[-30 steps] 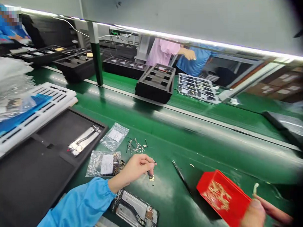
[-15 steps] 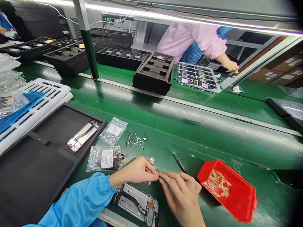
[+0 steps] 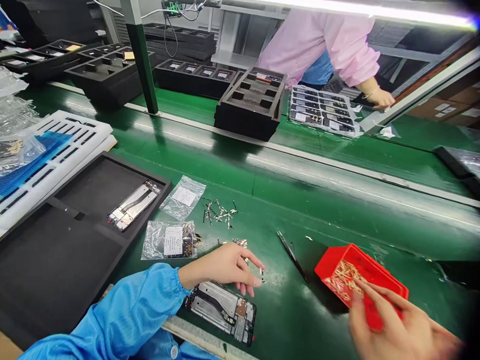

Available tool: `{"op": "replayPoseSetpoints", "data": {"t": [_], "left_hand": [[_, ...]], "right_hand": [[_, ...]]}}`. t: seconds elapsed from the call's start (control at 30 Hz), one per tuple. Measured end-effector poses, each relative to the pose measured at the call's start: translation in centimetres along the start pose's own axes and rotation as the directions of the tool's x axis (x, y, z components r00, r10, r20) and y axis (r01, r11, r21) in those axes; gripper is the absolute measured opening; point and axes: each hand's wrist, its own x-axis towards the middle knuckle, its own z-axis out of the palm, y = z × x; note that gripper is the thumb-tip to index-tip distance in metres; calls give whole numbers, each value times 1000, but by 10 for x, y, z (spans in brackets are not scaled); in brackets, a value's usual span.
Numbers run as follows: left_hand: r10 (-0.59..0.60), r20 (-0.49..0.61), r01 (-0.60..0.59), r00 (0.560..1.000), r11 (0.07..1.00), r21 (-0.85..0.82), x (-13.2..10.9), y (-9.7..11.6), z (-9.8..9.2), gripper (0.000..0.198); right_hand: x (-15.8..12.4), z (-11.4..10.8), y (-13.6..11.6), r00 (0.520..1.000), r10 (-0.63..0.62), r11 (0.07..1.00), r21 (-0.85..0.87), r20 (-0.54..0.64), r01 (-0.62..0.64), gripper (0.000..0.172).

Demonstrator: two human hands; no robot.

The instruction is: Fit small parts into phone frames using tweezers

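My left hand (image 3: 227, 267) rests on the green belt just above a bare phone frame (image 3: 223, 312). Its fingers are loosely stretched and apart, and a tiny metal part (image 3: 262, 275) lies at the fingertips. My right hand (image 3: 390, 327) reaches from the lower right into a red bin (image 3: 389, 287), with its fingers extended onto the small gold parts (image 3: 340, 276) inside. Black tweezers (image 3: 292, 249) lie on the belt between the two hands.
Loose metal pins (image 3: 219, 212) and two plastic bags (image 3: 169, 240) lie left of centre. A black tray (image 3: 69, 249) holds a phone part (image 3: 134, 204). Across the conveyor stand a black foam tray (image 3: 253, 103) and a tray of phones (image 3: 324, 114), where a co-worker's hand (image 3: 381, 97) works.
Half a second ago both hands met in a pinch over the phone frame. Now my right hand has moved right into the red bin, and my left hand's fingers have loosened.
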Motion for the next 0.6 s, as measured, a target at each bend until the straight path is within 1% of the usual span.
{"op": "replayPoseSetpoints", "data": {"t": [0.07, 0.1, 0.17, 0.23, 0.3, 0.33, 0.37, 0.4, 0.43, 0.47, 0.5, 0.53, 0.57, 0.6], "left_hand": [[-17, 52, 22, 999, 995, -93, 2, 0, 1, 72], [-25, 73, 34, 997, 991, -127, 3, 0, 2, 79], [-33, 101, 49, 994, 984, -169, 5, 0, 5, 89], [-31, 121, 55, 992, 977, -204, 3, -1, 9, 93], [-25, 132, 55, 991, 972, -228, -6, -1, 13, 93], [-16, 108, 40, 994, 974, -224, -14, -1, 15, 92], [0, 54, 10, 999, 981, -193, -23, -1, 18, 89], [27, -27, -30, 999, 992, -124, -35, -2, 20, 85], [69, -125, -71, 990, 997, -12, -48, -3, 23, 79], [128, -219, -98, 967, 985, 145, -61, -6, 25, 70], [200, -286, -100, 937, 940, 327, -73, -11, 28, 62], [270, -313, -81, 911, 859, 505, -85, -16, 29, 58], [325, -307, -51, 894, 757, 651, -94, -23, 30, 58], [359, -283, -25, 889, 657, 753, -102, -30, 30, 63]], "right_hand": [[-2, 3, -25, 987, -161, 987, 25, -13, 161, 24], [-2, 7, -41, 966, -257, 964, 69, 9, 256, 26], [-3, 15, -70, 925, -378, 919, 126, 23, 373, 32], [-3, 20, -89, 912, -411, 902, 144, 2, 406, 32], [-4, 22, -97, 917, -398, 899, 195, -15, 393, 29], [-5, 23, -100, 925, -381, 896, 246, -2, 369, 27], [-5, 23, -101, 934, -355, 889, 321, 37, 326, 24], [-7, 24, -103, 940, -324, 874, 415, 106, 254, 19], [-8, 25, -106, 935, -293, 845, 513, 201, 154, 12], [-11, 28, -109, 914, -266, 805, 592, 307, 35, 8], [-13, 30, -112, 881, -246, 764, 640, 405, -81, 10], [-16, 34, -116, 846, -231, 730, 660, 481, -176, 15], [-19, 37, -118, 819, -217, 710, 662, 531, -241, 19], [-22, 40, -121, 800, -209, 703, 655, 563, -277, 22]]}}
